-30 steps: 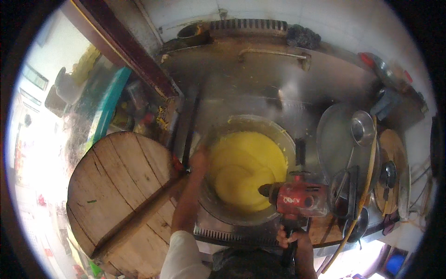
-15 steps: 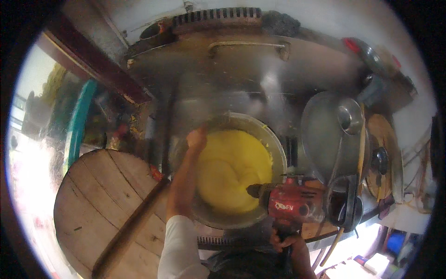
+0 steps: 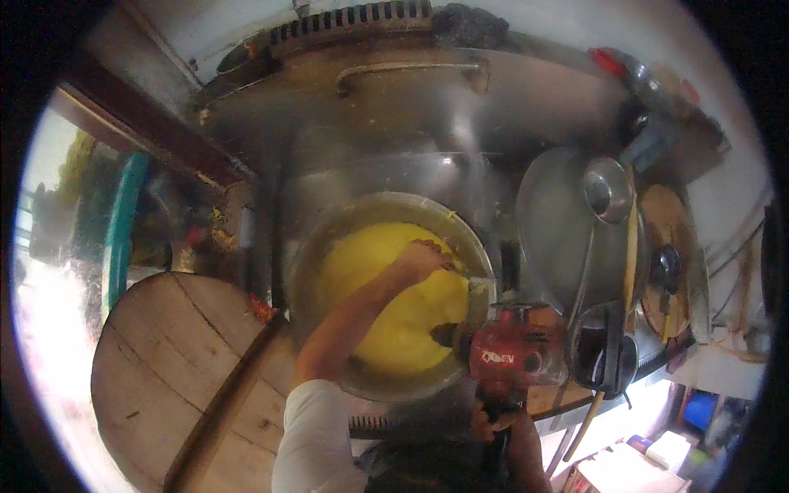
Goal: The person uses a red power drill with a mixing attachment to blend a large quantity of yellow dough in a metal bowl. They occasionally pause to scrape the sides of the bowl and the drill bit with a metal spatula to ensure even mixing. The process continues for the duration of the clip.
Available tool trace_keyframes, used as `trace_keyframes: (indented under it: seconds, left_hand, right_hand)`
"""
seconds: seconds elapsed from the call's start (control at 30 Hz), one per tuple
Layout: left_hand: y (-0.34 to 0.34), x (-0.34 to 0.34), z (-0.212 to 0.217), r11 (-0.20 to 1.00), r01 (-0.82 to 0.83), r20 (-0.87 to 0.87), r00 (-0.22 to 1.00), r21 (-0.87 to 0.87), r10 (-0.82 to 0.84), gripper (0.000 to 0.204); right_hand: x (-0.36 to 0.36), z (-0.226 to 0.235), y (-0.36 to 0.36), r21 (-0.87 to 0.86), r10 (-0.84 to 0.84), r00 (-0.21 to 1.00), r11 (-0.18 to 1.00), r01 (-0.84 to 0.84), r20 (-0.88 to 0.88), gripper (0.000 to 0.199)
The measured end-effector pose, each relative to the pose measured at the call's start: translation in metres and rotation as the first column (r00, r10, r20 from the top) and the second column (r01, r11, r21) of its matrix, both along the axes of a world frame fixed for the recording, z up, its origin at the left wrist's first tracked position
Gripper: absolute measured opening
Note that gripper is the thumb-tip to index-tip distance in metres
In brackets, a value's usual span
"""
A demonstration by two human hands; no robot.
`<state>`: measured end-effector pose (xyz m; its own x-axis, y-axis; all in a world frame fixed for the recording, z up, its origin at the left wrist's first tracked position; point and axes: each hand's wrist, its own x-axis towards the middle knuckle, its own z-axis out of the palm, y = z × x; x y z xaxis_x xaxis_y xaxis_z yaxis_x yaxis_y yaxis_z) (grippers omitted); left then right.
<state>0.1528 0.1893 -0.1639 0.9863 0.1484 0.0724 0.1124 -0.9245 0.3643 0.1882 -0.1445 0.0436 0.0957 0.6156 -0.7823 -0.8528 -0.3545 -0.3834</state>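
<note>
While clasping a red power drill (image 3: 514,355) at right, working over yellow mixture (image 3: 357,256)

Clamping the right hand (image 3: 500,423) around the drill's handle, with dark chuck (image 3: 445,334) over the near right side of the metal pot (image 3: 394,209). Holding the left hand (image 3: 422,259) over the mixture inside that pot; cannot tell whether gripping anything. Also showing a round wooden board (image 3: 164,353) at left.

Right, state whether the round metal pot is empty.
Not empty: thick yellow mixture fills the round metal pot partway; inner wall shows above.
</note>
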Motion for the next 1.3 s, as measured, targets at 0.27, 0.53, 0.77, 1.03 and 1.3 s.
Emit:
trace_keyframes:
  seconds: [0.27,0.53,0.77,1.03,1.3]
  left_hand:
    - [-0.04,-0.13,0.102,0.749,-0.658,0.162,0.732,-0.082,0.661,0.02]
    - [-0.031,-0.219,0.033,0.363,-0.925,-0.226,0.332,0.112,0.916,0.026]
    - [0.028,-0.24,-0.07,0.28,-0.96,-0.011,0.28,-0.016,0.96,0.027]
    - [0.075,-0.131,-0.028,0.322,-0.937,-0.002,0.325,-0.138,0.946,0.023]
    - [0.084,-0.021,-0.025,0.873,-0.464,-0.1,0.886,-0.148,0.453,0.026]
  right_hand:
    - [0.0,-0.001,-0.015,0.054,-0.077,0.996,0.995,0.079,-0.04,0.033]
    - [-0.002,0.0,-0.038,0.091,0.089,0.996,0.992,-0.089,-0.004,0.03]
    - [-0.001,0.004,-0.019,0.133,0.115,0.989,0.983,-0.126,0.088,0.032]
    - [-0.001,-0.006,-0.012,-0.03,-0.163,0.985,0.986,0.161,-0.056,0.039]
    - [0.008,-0.018,-0.009,0.044,-0.101,0.978,0.993,0.11,-0.182,0.037]
